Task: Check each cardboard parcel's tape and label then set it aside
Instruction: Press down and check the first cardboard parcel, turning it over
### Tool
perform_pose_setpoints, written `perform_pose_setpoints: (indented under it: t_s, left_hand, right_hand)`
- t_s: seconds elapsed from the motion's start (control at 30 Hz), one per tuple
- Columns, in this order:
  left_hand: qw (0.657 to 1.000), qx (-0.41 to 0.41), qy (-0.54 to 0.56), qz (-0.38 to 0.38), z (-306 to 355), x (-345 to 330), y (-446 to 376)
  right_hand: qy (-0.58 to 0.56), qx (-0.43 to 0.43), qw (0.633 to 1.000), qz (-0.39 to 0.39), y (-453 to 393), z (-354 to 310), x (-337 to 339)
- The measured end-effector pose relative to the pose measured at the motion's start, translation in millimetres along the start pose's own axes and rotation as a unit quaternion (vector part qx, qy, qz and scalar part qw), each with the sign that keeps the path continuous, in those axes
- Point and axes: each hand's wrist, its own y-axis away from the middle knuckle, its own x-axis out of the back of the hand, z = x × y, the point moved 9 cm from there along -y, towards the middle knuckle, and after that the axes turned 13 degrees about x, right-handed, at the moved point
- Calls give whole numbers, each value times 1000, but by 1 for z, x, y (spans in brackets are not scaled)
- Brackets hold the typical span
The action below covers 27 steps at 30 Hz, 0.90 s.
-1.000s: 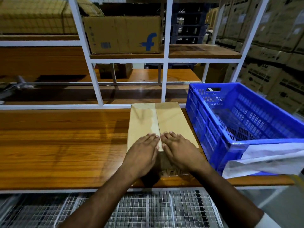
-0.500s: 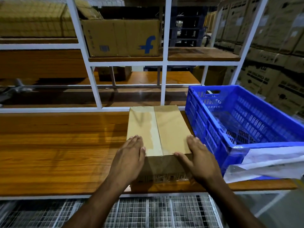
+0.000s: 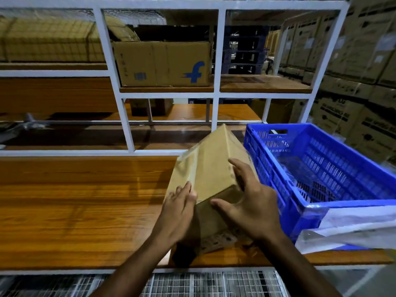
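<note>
A blue "f" logo stands at the lower right of the front face of the cardboard box (image 3: 162,64) on the shelf in the upper middle of the frame, with a small blue barcode-like mark left of it. Print on the stacked cartons (image 3: 351,116) at right is too blurred to read.

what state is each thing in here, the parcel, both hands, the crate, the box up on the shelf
parcel: taped shut, tipped up on the table, turned askew
left hand: fingers straight, pressed on the parcel's left side
right hand: spread across the parcel's right corner, grip loose
blue crate: upright on the table, no parcels visible inside
flipkart box: upright on the shelf
</note>
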Motion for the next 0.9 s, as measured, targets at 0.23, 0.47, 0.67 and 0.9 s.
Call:
perform_pose_setpoints:
  t_s: [0.23,0.47,0.67,0.9]
  left_hand:
    - [957,28,263,-122,26,8,-24]
    - [958,31,280,-55,18,42,-35]
    - [995,0,-88,36,54,58,-80]
    - [949,-56,-305,47,95,38,-159]
  right_hand:
    - [16,64,991,-119,-29,-39,-45]
    - [-34,-5,949,-314,-40,-26,-78]
    - [56,4,907,-418,-88,25,-104]
    - [101,25,910,-401,-151,78,-146]
